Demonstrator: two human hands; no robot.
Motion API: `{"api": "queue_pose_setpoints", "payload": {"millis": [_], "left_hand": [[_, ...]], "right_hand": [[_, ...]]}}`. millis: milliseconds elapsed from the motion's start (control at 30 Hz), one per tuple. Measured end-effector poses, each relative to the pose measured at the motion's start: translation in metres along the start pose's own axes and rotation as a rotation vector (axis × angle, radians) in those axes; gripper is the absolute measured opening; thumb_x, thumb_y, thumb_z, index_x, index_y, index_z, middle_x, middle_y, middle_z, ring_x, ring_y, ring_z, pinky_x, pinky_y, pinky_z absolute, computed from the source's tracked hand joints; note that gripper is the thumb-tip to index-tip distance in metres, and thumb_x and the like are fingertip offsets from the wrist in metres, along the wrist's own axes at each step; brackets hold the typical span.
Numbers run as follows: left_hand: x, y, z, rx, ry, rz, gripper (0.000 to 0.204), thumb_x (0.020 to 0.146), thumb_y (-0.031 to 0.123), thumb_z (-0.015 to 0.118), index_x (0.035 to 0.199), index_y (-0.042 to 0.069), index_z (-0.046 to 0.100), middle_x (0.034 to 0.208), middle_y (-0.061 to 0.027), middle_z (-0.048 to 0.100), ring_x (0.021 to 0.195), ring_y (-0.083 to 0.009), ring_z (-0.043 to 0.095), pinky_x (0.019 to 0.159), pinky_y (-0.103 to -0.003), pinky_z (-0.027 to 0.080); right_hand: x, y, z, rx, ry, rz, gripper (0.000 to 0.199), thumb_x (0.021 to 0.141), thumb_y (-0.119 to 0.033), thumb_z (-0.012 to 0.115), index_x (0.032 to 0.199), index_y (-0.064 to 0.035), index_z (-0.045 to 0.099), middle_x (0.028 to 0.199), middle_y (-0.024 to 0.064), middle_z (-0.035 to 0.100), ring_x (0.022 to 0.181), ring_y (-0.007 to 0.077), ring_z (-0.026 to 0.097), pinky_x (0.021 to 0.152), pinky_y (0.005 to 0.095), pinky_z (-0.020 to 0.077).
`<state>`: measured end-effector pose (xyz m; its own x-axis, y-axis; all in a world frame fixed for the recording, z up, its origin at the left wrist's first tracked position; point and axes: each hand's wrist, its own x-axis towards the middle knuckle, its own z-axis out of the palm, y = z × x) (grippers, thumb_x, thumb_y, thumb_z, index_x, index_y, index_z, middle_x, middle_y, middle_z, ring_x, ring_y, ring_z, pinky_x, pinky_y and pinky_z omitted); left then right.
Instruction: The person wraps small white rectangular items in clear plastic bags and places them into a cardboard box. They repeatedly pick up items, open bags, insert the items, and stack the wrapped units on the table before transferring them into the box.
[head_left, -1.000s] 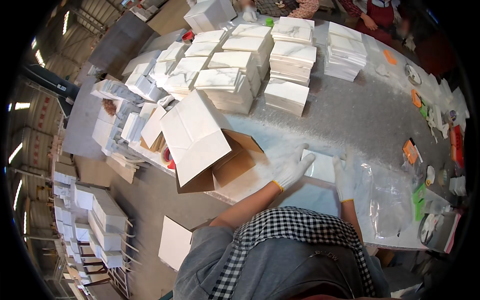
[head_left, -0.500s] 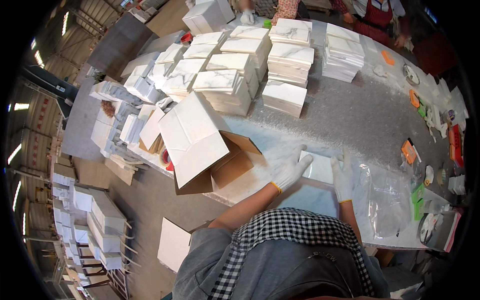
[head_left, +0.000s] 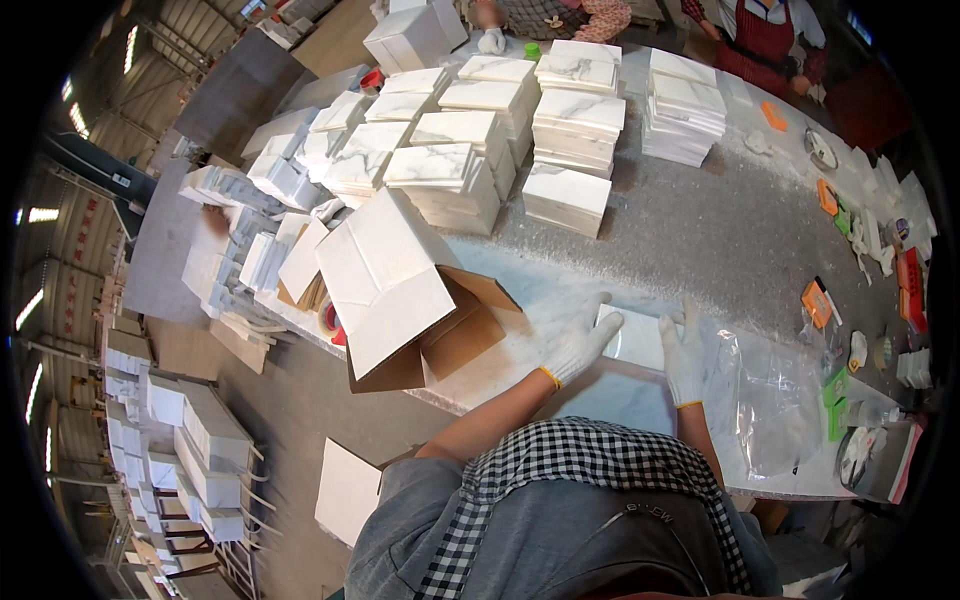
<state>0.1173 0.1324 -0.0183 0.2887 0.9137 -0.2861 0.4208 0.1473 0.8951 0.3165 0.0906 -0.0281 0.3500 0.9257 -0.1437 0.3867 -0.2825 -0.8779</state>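
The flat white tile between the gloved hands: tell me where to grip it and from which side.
Grip the flat white square tile by its two opposite side edges, one from each side, where the left hand and right hand already rest. It lies flat on the grey table, so only its edges offer hold.
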Motion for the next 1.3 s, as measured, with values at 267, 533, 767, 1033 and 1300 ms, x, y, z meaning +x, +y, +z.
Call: {"api": "queue_pose_setpoints", "payload": {"millis": [267,533,767,1033,1300], "left_hand": [[0.001,-0.003,0.000,0.078,0.031,0.074,0.060,0.099,0.039,0.053,0.145,0.002,0.045,0.133,-0.0288,0.058,0.128,-0.0390,0.055,0.109,-0.043,0.040],[-0.002,0.006,0.000,0.051,0.052,0.057,0.056,0.098,0.039,0.056,0.138,0.001,0.052,0.130,-0.0255,0.059,0.126,-0.0369,0.054,0.110,-0.043,0.038],[0.006,-0.013,0.005,0.011,0.036,0.048,0.061,0.099,0.041,0.055,0.145,0.004,0.045,0.136,-0.0270,0.057,0.128,-0.0385,0.054,0.109,-0.043,0.040],[0.008,-0.018,0.008,-0.050,0.022,0.014,0.059,0.099,0.039,0.056,0.143,0.001,0.046,0.129,-0.0277,0.060,0.124,-0.0372,0.057,0.106,-0.042,0.042],[0.009,0.031,-0.014,0.139,0.009,0.004,0.051,0.091,0.038,0.061,0.121,-0.002,0.065,0.098,-0.0200,0.070,0.091,-0.0316,0.068,0.085,-0.041,0.051]], "right_hand": [[-0.002,-0.003,0.000,-0.011,0.010,-0.017,0.064,0.099,-0.027,0.061,0.153,-0.0036,0.037,0.134,0.0229,0.059,0.128,0.0315,0.055,0.108,0.0380,0.0412],[-0.001,0.004,0.001,-0.047,0.031,-0.032,0.066,0.099,-0.029,0.059,0.154,-0.0041,0.035,0.136,0.0242,0.058,0.130,0.0343,0.054,0.109,0.0397,0.0405],[-0.003,-0.008,-0.002,0.018,-0.007,0.048,0.071,0.099,-0.032,0.059,0.157,-0.0056,0.029,0.137,0.0241,0.057,0.129,0.0344,0.054,0.107,0.0392,0.0417],[-0.001,0.001,-0.001,-0.011,-0.003,0.048,0.074,0.098,-0.034,0.060,0.158,-0.0053,0.026,0.132,0.0241,0.059,0.126,0.0349,0.056,0.106,0.0404,0.0428],[-0.006,-0.005,-0.004,-0.025,0.021,0.034,0.073,0.098,-0.035,0.060,0.156,-0.0048,0.029,0.133,0.0247,0.058,0.126,0.0372,0.055,0.106,0.0427,0.0418]]}}
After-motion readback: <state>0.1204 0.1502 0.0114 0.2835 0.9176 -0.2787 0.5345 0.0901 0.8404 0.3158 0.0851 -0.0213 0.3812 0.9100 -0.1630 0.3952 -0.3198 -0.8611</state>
